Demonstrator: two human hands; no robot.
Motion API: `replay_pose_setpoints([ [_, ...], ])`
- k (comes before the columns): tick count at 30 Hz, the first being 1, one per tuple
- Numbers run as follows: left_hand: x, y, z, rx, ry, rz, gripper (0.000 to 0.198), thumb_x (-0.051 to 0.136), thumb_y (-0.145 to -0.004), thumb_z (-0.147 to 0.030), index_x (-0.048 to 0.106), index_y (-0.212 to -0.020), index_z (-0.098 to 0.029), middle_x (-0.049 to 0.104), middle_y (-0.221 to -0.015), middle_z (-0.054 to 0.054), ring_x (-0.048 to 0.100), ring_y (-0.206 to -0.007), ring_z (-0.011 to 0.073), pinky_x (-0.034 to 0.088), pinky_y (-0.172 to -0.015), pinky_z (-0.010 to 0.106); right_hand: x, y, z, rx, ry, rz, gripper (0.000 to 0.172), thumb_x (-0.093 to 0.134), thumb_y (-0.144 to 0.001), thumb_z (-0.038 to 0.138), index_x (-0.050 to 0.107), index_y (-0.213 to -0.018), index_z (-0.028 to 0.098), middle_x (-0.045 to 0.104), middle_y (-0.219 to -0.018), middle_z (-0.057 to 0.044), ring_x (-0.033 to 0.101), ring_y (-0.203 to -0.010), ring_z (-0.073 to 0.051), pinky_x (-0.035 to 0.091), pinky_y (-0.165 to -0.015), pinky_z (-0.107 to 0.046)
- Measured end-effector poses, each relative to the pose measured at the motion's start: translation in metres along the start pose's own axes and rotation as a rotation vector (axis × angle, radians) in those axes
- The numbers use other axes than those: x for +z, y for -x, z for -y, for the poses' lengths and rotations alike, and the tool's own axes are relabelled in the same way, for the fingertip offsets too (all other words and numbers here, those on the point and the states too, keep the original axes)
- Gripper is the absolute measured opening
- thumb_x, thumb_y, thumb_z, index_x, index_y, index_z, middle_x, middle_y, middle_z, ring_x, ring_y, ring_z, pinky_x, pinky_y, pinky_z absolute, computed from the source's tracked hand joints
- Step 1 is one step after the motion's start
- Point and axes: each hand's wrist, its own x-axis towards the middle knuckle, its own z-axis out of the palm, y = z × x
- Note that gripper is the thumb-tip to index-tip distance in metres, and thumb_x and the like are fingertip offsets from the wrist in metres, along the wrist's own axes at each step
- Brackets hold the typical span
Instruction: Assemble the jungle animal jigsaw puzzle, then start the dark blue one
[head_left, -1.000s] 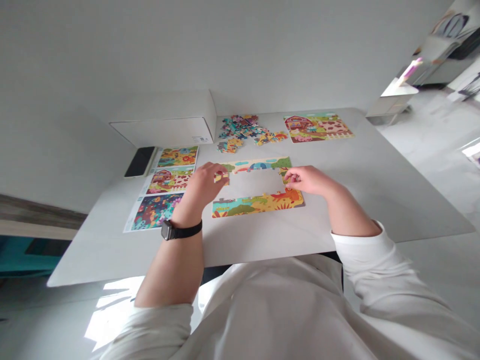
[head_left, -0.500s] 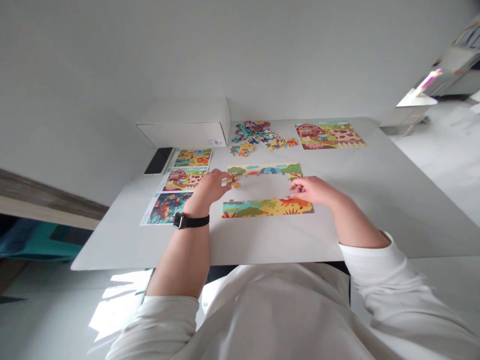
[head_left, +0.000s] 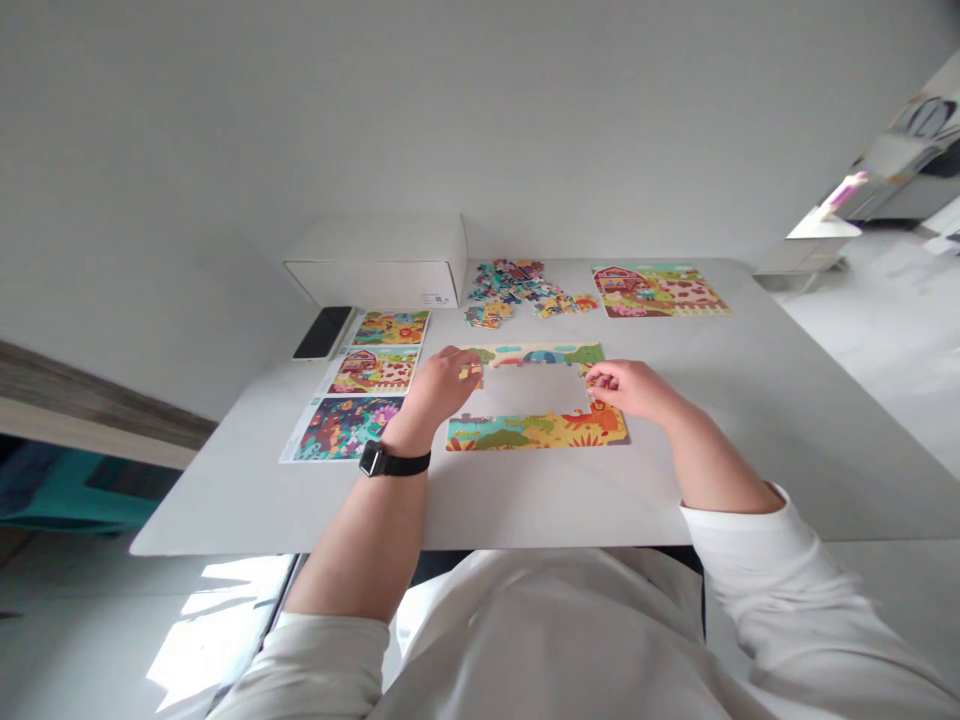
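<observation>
Square the puzzle [head_left: 525,432] gently between left hand [head_left: 439,387] and right hand [head_left: 631,388], fingers curled at its ends; cannot tell if gripping.

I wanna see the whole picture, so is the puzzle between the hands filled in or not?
Not filled in: the puzzle has pieces along its top and bottom, but pale tabletop shows through the middle.

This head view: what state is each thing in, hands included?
Animal puzzle: part-built, middle open
Loose pieces: heaped
Farm picture: flat, whole
White box: looks closed
Phone: flat, screen dark
Picture sheet: flat, partly hidden
Watch: strapped on
Left hand: at puzzle's left side, grip unclear
Right hand: at puzzle's right side, grip unclear
</observation>
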Motion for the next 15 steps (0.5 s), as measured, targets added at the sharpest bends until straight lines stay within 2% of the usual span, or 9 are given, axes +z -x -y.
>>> replay_pose_setpoints([
  [3, 0.002, 0.002, -0.014, -0.008, 0.057, 0.021, 0.030, 0.064, -0.101, -0.029, 0.082, -0.124, -0.023, 0.080, -0.124, 0.009, 0.075, -0.105, 0.0244, 0.058, -0.102, 0.036, -0.006, -0.004, -0.004, 0.001, -0.009, -0.080, 0.019, 0.075, -0.090, 0.038, 0.081, -0.103, 0.026, 0.080, -0.089, -0.002, 0.071, -0.074, -0.018, 0.055, -0.074, -0.031],
  [8, 0.005, 0.006, -0.030, 0.052, 0.071, 0.085, 0.028, 0.063, -0.102, -0.028, 0.082, -0.121, -0.021, 0.083, -0.115, 0.009, 0.075, -0.104, 0.0258, 0.058, -0.098, 0.037, -0.018, -0.022, -0.015, 0.030, 0.041, -0.170, 0.018, 0.074, -0.089, 0.037, 0.082, -0.100, 0.026, 0.082, -0.094, -0.004, 0.073, -0.080, -0.021, 0.059, -0.080, -0.034],
  [15, 0.011, 0.007, -0.033, 0.074, 0.094, 0.096, 0.025, 0.063, -0.103, -0.029, 0.082, -0.118, -0.022, 0.082, -0.113, 0.009, 0.075, -0.108, 0.0267, 0.058, -0.095, 0.036, -0.034, -0.072, -0.042, 0.074, 0.182, -0.180, 0.014, 0.074, -0.091, 0.030, 0.082, -0.101, 0.025, 0.085, -0.103, -0.006, 0.078, -0.092, -0.024, 0.061, -0.091, -0.037],
])
